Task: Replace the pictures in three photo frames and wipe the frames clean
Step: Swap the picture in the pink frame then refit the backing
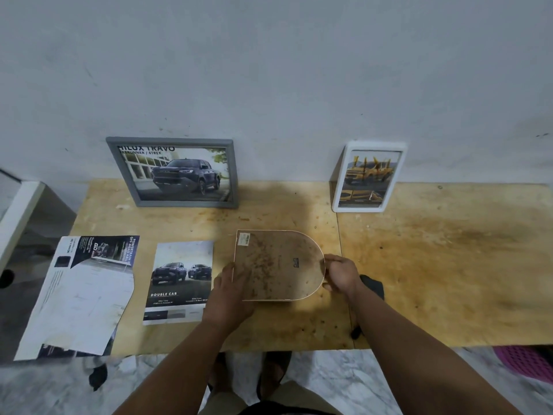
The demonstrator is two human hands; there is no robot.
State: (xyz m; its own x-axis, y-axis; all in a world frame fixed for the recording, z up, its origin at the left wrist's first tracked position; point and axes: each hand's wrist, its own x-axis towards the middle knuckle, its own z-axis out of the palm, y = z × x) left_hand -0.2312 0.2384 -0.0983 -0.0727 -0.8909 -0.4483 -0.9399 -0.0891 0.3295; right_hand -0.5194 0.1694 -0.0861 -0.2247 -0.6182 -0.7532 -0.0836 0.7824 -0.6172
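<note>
An arch-shaped photo frame [278,265] lies face down in the middle of the wooden table [449,265], its stained brown backing board up. My left hand [232,290] grips its straight left edge and my right hand [339,275] holds its rounded right edge. A grey frame [173,172] with a dark pickup picture leans on the wall at the back left. A white frame [368,176] with a yellow truck picture leans at the back right. A loose "Double Cab" picture [179,283] lies left of my left hand.
A torn brochure sheet [80,295] lies at the table's left edge. A dark cloth [372,286] peeks out behind my right wrist. A white ledge [18,214] stands to the far left. A pink basket [523,363] sits on the floor at lower right.
</note>
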